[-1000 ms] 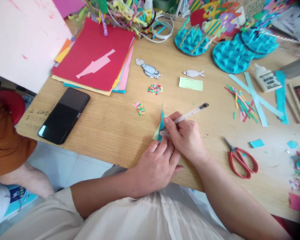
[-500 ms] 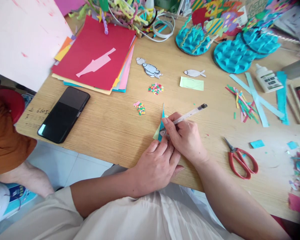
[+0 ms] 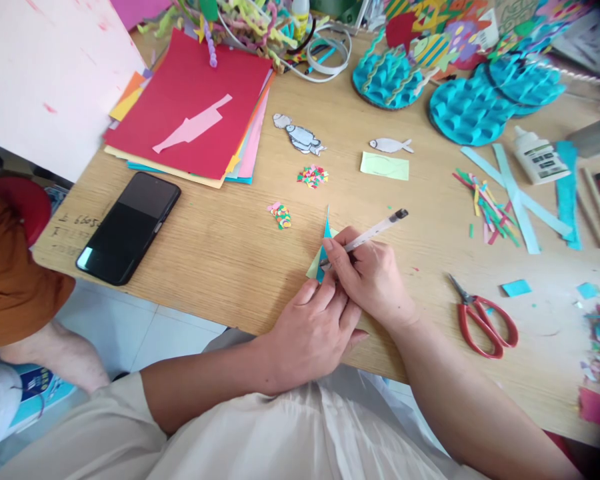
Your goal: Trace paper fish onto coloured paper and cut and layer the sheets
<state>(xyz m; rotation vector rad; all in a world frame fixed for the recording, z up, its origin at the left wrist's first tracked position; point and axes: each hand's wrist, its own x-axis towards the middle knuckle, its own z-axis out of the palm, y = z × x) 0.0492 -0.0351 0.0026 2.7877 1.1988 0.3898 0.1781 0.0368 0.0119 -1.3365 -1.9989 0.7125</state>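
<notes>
My right hand is closed round a pen with a clear barrel and black end, its tip down on blue paper. Pale green paper shows under the blue piece. Fingers of my left hand press on the lower edge of these papers, spread a little and lying flat, touching my right hand. A small grey cutout at the pen tip is mostly hidden by my fingers. Beyond lie a green paper rectangle with a drawn curve and a fish cutout.
Red-handled scissors lie to the right, below paper strips and a glue bottle. On the left are a phone and a stack of coloured paper. Another person's arm shows at the left edge.
The pen is tilted slightly differently, its black end a little further left and lower. My left hand has hardly moved.
</notes>
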